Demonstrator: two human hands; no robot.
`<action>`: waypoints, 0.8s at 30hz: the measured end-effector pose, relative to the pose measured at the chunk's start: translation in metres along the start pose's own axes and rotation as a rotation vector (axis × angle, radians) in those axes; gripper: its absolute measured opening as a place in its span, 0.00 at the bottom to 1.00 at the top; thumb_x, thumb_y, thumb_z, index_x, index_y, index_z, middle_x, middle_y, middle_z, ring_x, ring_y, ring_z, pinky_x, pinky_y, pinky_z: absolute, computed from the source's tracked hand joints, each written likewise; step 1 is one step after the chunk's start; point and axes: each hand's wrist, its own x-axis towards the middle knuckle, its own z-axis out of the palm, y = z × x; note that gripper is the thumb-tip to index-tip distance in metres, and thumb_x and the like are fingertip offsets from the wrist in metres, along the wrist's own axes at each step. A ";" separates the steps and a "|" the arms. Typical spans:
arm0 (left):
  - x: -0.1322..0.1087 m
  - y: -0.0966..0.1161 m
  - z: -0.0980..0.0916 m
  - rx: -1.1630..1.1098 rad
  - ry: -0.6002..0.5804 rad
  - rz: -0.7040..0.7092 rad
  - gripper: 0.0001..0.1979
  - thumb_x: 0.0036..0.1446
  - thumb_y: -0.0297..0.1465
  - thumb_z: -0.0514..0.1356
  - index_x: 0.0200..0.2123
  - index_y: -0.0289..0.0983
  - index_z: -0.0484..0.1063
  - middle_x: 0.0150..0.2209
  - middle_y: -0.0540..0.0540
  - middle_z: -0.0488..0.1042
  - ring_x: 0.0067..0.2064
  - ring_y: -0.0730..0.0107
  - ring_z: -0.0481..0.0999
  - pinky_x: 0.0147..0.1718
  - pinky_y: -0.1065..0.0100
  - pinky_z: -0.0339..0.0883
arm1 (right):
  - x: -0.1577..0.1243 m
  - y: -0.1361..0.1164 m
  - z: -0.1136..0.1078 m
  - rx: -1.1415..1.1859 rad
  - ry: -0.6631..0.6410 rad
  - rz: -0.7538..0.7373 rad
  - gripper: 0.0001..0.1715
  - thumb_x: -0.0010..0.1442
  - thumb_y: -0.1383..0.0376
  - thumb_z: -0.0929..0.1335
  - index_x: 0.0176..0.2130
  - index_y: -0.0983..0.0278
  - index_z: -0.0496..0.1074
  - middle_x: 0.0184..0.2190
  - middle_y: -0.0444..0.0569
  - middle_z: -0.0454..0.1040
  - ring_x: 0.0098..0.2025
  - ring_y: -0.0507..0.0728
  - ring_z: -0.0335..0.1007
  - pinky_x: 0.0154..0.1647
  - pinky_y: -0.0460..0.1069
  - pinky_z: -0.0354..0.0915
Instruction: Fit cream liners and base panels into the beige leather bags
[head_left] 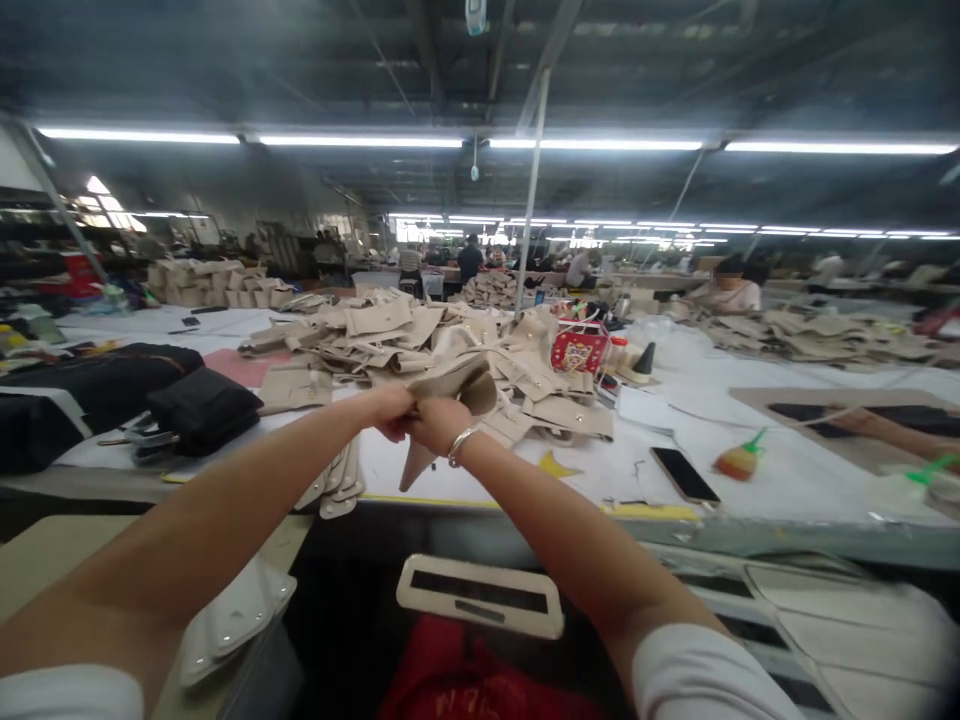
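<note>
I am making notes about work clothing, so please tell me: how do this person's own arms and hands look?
The left hand and right hand wear no gloves. A shiny silver-coloured bracelet circles the right wrist; none shows on the left. The sleeves are white and short, leaving much of each arm bare.

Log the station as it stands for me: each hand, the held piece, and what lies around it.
Left hand: gripping the beige piece
Right hand: on the same piece, close beside the left; silver bracelet at the wrist
Held piece: curled, one end pointing down below the hands
Beyond hands: heap of beige pieces, red patterned item
Left side: black bundle
Right side: dark-screened phone, green-tipped bottle
Unclear: finger detail
</note>
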 end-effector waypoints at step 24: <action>-0.195 0.021 0.114 0.129 -0.157 1.158 0.09 0.55 0.35 0.56 0.28 0.36 0.67 0.32 0.45 0.70 0.38 0.65 0.67 0.40 0.63 0.64 | -0.192 0.073 -0.128 1.096 0.755 0.378 0.13 0.44 0.59 0.71 0.30 0.63 0.69 0.21 0.38 0.68 0.23 0.49 0.62 0.24 0.44 0.60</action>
